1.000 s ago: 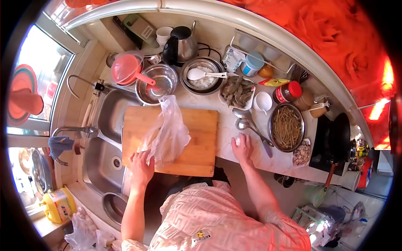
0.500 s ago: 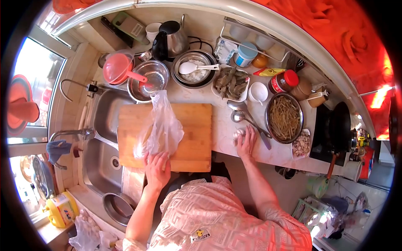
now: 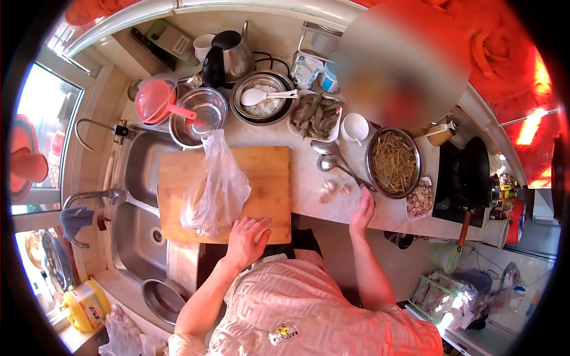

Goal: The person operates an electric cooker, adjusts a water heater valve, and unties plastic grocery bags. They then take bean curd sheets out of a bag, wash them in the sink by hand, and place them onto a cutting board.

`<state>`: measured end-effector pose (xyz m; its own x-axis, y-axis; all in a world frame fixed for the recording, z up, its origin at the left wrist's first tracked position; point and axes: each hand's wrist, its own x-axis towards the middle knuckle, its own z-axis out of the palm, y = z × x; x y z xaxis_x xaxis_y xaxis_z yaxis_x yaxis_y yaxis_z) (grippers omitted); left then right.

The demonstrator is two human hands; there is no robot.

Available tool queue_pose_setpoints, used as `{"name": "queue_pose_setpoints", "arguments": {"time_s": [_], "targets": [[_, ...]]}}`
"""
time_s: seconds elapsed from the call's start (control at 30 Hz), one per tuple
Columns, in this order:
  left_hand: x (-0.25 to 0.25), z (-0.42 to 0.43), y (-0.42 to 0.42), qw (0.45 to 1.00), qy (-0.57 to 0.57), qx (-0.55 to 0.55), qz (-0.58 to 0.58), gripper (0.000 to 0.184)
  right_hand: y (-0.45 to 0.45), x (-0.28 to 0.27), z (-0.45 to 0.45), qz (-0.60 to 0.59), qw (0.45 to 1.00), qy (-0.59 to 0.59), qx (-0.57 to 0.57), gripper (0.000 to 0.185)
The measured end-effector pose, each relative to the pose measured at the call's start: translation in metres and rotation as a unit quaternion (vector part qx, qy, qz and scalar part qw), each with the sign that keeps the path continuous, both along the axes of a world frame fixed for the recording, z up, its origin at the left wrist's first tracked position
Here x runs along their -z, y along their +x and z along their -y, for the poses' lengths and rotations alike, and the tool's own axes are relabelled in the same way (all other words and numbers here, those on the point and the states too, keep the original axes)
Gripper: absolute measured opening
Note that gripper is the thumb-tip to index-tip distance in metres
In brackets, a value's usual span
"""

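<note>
A crumpled, translucent plastic bag (image 3: 218, 187) lies on the left-centre of the wooden cutting board (image 3: 270, 178), just beyond the fingertips of the left hand (image 3: 248, 240), whose loosely spread fingers rest at the board's near edge without grasping anything. Further right on the countertop (image 3: 309, 202), a few whitish pieces, apparently garlic (image 3: 332, 190), lie just left of the right hand (image 3: 361, 213); its raised fingers sit near the dark handle end of a ladle (image 3: 326, 163). What the bag contains is hard to make out through its folds. The right palm and part of its fingers are turned from view, so I cannot tell whether they grip anything. Beyond them, a round blur hides the counter's back, cutting off a white tub (image 3: 328, 82).
</note>
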<state>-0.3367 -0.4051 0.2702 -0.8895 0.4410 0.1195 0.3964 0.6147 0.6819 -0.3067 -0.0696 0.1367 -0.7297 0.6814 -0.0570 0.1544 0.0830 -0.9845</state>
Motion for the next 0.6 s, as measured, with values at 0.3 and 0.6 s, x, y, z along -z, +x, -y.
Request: {"name": "queue_pose_setpoints", "arguments": {"time_s": [0.3, 0.6], "targets": [[-0.057, -0.029, -0.017, 0.984, 0.122, 0.000, -0.126, 0.041, -0.054, -0.158, 0.125, -0.118, 0.643, -0.726, -0.216, 0.083], [-0.042, 0.068, 0.020, 0.946, 0.007, -0.037, -0.321, 0.046, -0.063, -0.182, 0.284, 0.142, 0.531, -0.609, -0.571, 0.091]]}}
